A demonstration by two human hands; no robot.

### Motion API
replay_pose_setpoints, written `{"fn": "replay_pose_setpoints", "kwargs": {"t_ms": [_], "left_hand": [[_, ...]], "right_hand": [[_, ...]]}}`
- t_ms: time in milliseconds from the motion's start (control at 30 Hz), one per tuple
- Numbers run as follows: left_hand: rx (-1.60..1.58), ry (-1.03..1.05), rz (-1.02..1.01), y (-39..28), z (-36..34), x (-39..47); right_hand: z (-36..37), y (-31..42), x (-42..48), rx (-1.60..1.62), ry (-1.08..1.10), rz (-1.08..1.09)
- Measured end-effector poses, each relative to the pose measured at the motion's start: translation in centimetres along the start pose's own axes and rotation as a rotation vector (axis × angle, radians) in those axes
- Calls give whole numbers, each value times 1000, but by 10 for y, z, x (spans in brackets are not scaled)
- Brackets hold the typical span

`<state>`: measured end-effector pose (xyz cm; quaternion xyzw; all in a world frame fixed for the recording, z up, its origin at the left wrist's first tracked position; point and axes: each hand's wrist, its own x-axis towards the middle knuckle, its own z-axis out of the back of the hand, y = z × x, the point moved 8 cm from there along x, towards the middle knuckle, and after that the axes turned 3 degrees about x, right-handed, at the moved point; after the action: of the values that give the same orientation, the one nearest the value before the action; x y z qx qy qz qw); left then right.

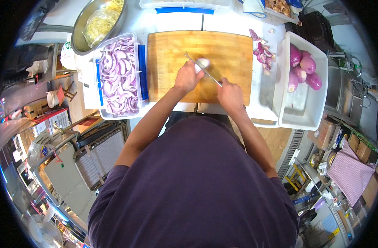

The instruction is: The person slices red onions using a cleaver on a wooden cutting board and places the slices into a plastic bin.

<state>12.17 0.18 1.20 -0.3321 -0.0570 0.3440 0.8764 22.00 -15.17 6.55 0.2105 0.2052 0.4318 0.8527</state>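
Observation:
On the wooden cutting board [167, 46], my left hand [189, 76] grips a pale piece of red onion [203, 63]. My right hand [231, 96] is closed around the handle of a knife [213, 78], whose blade slants up and left across the onion. Left of the board stands a clear plastic container full of sliced red onion [120, 74]. Onion skins and trimmings [264, 55] lie to the board's right. Beyond them, a white plastic bin [303, 116] holds several whole purple onions [308, 63].
A metal bowl [78, 35] with yellow shreds and a plastic bag stands at the upper left. A lidded clear container [185, 4] lies behind the board. At the upper right is a container of brown chopped food [278, 7].

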Motion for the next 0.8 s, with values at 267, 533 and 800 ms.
{"fn": "replay_pose_setpoints", "kwargs": {"t_ms": [267, 533, 800], "left_hand": [[-73, 117, -58, 6, 10, 7], [-61, 182, -36, 4, 8, 8], [-63, 136, -107, -2, 10, 8]], "right_hand": [[-11, -36, 2, 706, 244, -349], [-20, -44, -5, 833, 337, -350], [-22, -24, 12, 977, 474, -422]]}}
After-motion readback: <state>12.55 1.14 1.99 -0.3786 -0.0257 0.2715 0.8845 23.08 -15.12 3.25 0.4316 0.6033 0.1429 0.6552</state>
